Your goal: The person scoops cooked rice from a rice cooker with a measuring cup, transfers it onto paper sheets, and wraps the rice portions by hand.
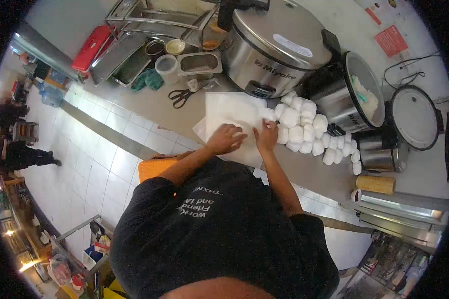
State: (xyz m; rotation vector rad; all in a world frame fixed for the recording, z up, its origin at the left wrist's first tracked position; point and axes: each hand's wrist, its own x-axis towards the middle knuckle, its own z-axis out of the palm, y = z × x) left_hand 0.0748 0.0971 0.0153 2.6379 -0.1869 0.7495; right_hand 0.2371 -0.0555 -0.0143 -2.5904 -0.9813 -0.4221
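Note:
A stack of white paper sheets (228, 105) lies on the counter in front of me, its lower sheets turned at an angle. My left hand (226, 139) rests over the left part of the paper, fingers apart and slightly bent. At the right edge of the paper, my right hand (267, 136) has its fingers curled on a white sheet, the thumb on the near side. A pale, low shape between the hands blends into the paper, so I cannot make it out. Just right of my right hand sits a pile of round white wrapped bundles (308, 132).
Behind the paper stand a large Miyako cooker (269, 60) and an open cooker (341, 94) with white rice inside. Black-handled scissors (180, 97), a clear tub (166, 69) and metal trays (200, 64) are to the left. A yellow roll (375, 184) is far right.

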